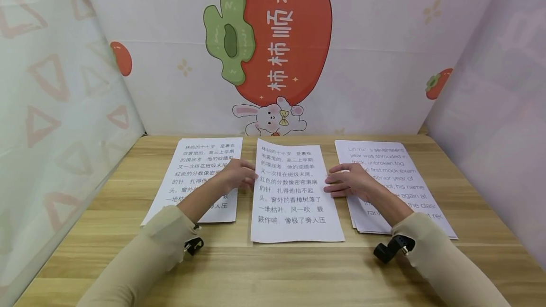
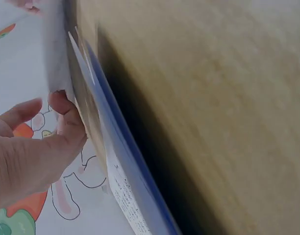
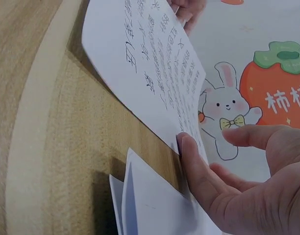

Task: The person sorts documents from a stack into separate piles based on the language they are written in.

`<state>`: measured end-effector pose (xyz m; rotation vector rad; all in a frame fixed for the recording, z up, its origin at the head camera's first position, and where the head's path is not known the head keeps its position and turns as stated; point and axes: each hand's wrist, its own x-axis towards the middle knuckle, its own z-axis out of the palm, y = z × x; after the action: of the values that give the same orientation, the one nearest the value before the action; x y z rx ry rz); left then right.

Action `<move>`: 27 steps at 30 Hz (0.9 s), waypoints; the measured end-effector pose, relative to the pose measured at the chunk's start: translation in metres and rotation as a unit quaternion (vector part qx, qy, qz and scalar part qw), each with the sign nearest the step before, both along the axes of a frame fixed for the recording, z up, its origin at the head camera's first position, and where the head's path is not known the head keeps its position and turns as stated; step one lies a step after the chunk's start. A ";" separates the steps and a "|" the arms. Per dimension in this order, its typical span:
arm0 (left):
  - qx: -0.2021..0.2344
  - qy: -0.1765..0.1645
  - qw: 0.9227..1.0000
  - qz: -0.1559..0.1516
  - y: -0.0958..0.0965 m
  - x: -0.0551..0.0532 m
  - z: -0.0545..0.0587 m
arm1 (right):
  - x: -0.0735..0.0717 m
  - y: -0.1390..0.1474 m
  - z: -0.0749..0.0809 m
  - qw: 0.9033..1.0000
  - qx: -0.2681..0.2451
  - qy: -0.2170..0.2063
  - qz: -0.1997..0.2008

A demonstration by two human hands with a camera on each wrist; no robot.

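A white sheet [image 1: 290,193] printed with Chinese text lies in the middle of the wooden table, its edges slightly bowed up. My left hand [image 1: 236,175] touches its left edge with the fingertips, the forearm crossing over the left-hand pages. At the opposite edge is my right hand [image 1: 349,182], fingers spread and somewhat apart. One digit of the right hand [image 3: 248,186] meets the sheet's edge in the right wrist view, while another stands away from it. In the left wrist view, the left hand [image 2: 37,147] has one bent digit against the edge of a blurred sheet [image 2: 54,49].
Chinese-text pages [image 1: 170,193] lie at left. A stack of English-text pages [image 1: 396,188] lies at right, partly under my right forearm. Behind the wooden table [image 1: 273,274] hangs a white backdrop [image 1: 375,84] with a persimmon and a rabbit. Dark wrist cameras [image 1: 390,248] sit below both wrists.
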<state>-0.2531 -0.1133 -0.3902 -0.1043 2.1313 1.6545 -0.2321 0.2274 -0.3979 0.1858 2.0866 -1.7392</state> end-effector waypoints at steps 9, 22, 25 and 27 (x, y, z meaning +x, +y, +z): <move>-0.038 0.055 0.998 -0.009 0.005 0.004 0.000 | 0.000 0.003 0.000 0.997 0.052 0.065 0.005; -0.012 0.049 0.998 0.025 -0.006 0.006 0.006 | 0.000 -0.006 -0.002 0.997 0.042 0.070 0.019; -0.009 0.049 0.998 0.037 -0.010 0.005 0.007 | 0.000 -0.008 -0.001 0.997 0.036 0.071 0.024; -0.008 0.050 0.998 0.044 -0.014 0.004 0.008 | -0.001 -0.010 0.001 0.997 0.027 0.072 0.025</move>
<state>-0.2490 -0.1271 -0.3820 -0.1223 2.2436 1.7268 -0.2331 0.2176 -0.3972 0.0248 2.2228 -1.7135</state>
